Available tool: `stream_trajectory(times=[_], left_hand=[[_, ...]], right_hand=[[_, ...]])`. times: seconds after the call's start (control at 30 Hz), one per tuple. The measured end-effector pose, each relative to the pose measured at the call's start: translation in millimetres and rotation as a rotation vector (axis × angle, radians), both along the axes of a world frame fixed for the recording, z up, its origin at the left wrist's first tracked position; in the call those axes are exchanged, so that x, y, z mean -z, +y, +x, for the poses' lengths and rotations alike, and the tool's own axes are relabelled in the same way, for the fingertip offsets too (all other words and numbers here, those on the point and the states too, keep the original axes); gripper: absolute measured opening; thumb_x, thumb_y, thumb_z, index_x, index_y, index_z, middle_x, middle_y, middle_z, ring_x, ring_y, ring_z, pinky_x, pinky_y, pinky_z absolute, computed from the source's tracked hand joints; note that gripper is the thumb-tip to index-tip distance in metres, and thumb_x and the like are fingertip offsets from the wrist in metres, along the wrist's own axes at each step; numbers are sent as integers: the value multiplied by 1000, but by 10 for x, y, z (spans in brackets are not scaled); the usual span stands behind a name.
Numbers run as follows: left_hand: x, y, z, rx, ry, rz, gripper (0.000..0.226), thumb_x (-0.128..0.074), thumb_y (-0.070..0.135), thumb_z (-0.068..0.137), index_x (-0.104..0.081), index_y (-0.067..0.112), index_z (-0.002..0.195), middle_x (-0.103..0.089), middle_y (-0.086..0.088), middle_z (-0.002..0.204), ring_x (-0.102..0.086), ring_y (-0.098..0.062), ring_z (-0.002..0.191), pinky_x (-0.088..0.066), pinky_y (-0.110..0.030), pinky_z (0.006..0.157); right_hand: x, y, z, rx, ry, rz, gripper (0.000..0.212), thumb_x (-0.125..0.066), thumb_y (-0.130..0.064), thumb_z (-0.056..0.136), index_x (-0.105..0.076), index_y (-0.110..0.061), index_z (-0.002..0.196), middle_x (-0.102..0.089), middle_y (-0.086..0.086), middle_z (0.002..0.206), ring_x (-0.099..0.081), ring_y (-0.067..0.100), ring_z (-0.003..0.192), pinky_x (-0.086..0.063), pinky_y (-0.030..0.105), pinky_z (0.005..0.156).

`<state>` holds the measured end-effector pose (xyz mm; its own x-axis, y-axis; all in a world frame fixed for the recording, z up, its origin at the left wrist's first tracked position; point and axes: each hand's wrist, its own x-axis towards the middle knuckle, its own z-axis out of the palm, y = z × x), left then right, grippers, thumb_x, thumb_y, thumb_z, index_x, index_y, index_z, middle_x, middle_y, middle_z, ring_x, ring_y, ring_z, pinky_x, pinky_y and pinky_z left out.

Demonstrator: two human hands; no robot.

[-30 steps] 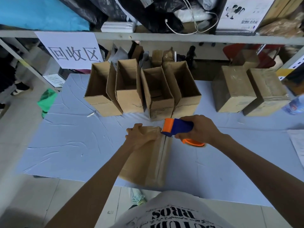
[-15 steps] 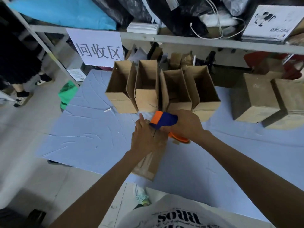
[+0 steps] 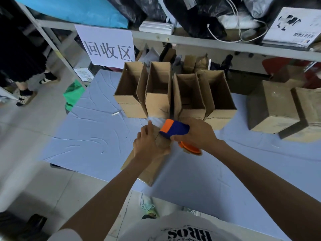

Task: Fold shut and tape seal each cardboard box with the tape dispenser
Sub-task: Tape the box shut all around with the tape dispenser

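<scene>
Behind the tape dispenser point(image 3: 174, 128) — four open boxes point(image 3: 156, 105), close.

Count's coming in! Four open brown cardboard boxes in a row at top centre: one point(image 3: 129, 108), two point(image 3: 157, 105), three point(image 3: 189, 91), four point(image 3: 220, 117). Two closed brown cardboard boxes at right point(image 3: 272, 108) point(image 3: 309, 108). One flat-lying brown cardboard box point(image 3: 149, 173) at centre. One orange-and-blue plastic tape dispenser point(image 3: 174, 130). Two bare hands: left hand point(image 3: 149, 145), right hand point(image 3: 198, 134). One white paper sign point(image 3: 107, 47), upper left.
</scene>
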<state>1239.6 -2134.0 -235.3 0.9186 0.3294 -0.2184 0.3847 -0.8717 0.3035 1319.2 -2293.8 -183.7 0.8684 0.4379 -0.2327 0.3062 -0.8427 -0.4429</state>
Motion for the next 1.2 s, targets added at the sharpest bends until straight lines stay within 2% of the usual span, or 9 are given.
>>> stream_trajectory(times=[0.3, 0.4, 0.5, 0.63, 0.73, 0.83, 0.97, 1.07, 1.2], left_hand=[[56, 35, -8, 18, -36, 43, 121, -67, 72, 63, -3, 17, 151, -33, -5, 143, -44, -26, 124, -46, -44, 92], [54, 6, -19, 29, -32, 56, 122, -66, 73, 64, -2, 17, 151, -32, -4, 144, -44, -26, 124, -45, -44, 93], [62, -7, -12, 20, -43, 33, 120, -64, 74, 64, -3, 19, 151, -31, -2, 145, -42, -25, 126, -43, -43, 97], [81, 4, -14, 6, -76, 35, 121, -66, 75, 61, -7, 19, 150, -34, -2, 143, -45, -24, 124, -45, -42, 94], [80, -24, -28, -7, -94, 36, 121, -69, 71, 60, -8, 17, 150, -36, -3, 141, -45, -23, 123, -46, -41, 92], [65, -9, -2, -32, -67, 25, 117, -72, 63, 64, -9, 16, 150, -34, -2, 143, -42, -22, 127, -43, -40, 97], [56, -14, -13, -63, -120, -92, 111, -76, 57, 63, -15, 23, 149, -32, -3, 144, -39, -23, 128, -39, -41, 101], [72, -86, -147, -11, -207, -116, 106, -75, 53, 59, -19, 28, 146, -32, 1, 143, -39, -22, 127, -41, -40, 101], [54, -5, -106, -140, -200, -85, 105, -74, 51, 60, -19, 25, 146, -33, -2, 142, -40, -25, 126, -41, -43, 99]], right_hand=[[66, -755, -195, 8, 78, -45, 57, -68, -61, 72, -57, -26, 115, -65, -7, 98, -56, 7, 83, -41, 20, 72], [72, -879, -215, 21, 97, -46, 58, -69, -60, 72, -55, -26, 116, -66, -7, 102, -56, 8, 85, -43, 22, 75], [119, -811, -200, 10, 128, -86, 61, -71, -58, 72, -54, -23, 120, -66, -5, 107, -55, 9, 88, -46, 23, 77], [141, -551, -130, -1, 113, -156, 62, -73, -58, 70, -57, -19, 116, -66, -1, 105, -58, 12, 87, -46, 25, 76], [162, -344, -65, 27, 87, -187, 59, -73, -58, 69, -59, -19, 111, -65, -2, 94, -57, 12, 78, -43, 24, 70], [201, -223, -49, 31, 31, -188, 56, -74, -56, 69, -58, -19, 107, -59, -4, 84, -55, 11, 73, -40, 24, 68], [240, -201, -41, 4, -16, -215, 50, -75, -49, 70, -58, -18, 105, -66, 0, 93, -61, 15, 80, -45, 26, 72], [362, -283, -123, -38, -54, -419, 45, -68, -47, 78, -56, -15, 107, -64, 5, 101, -62, 23, 91, -41, 29, 72], [547, -392, -284, 15, -42, -326, 46, -66, -51, 78, -52, -20, 110, -65, 2, 101, -62, 23, 88, -42, 30, 70]])
